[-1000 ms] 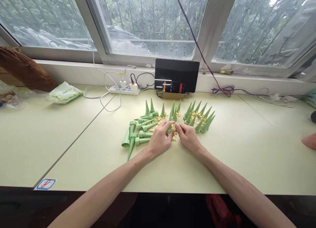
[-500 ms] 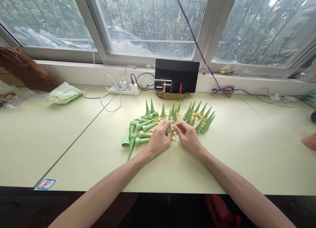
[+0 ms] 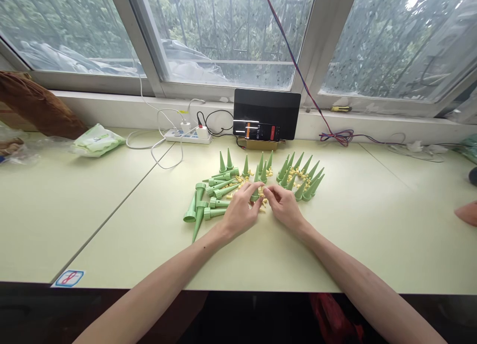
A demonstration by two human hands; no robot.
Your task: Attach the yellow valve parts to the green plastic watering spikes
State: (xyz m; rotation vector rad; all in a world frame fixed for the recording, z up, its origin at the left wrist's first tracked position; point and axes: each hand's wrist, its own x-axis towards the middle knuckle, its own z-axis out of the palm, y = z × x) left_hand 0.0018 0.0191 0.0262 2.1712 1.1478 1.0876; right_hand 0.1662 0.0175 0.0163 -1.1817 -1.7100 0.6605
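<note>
Green cone (image 3: 256, 186), one, upright amid the cluster on the pale table (image 3: 130, 244), grasped between thumb and fingers of the left hand (image 3: 240, 209). Right hand (image 3: 286, 208), just beside it on the right, fingertips drawn together; whether they grasp anything, I cannot tell. Also listed: lying cones (image 3: 214, 213) to the left, standing cones (image 3: 315, 186) to the right, small yellow pieces (image 3: 270, 172) among the cones.

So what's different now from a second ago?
Hardly anything! The phone timer seems to have ticked on. The right hand moved its fingertips only slightly. I can't see anything newly grabbed or let go. The left hand stays around a green cone; the other green cones haven't moved.
</note>
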